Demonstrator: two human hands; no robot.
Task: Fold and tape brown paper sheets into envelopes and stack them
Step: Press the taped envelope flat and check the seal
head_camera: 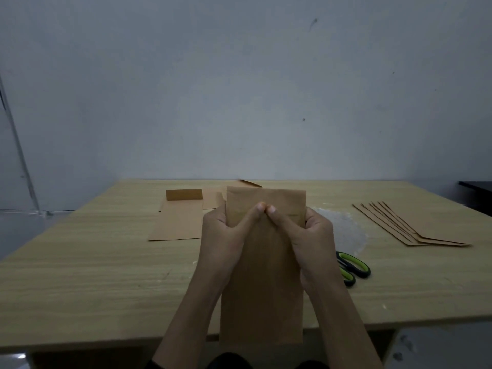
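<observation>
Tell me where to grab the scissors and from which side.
Take the scissors by the green-lined handle loops, lying flat on the table, the only part showing. Come from above on the right: the blades run left, hidden behind the right forearm and envelope. The right hand, now gripping that envelope, would need freeing first.

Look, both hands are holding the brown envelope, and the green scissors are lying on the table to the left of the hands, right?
Not quite. The head view shows the green scissors lying on the table to the right of the hands, not the left. The rest holds: the left hand and the right hand both grip the brown envelope.
</observation>
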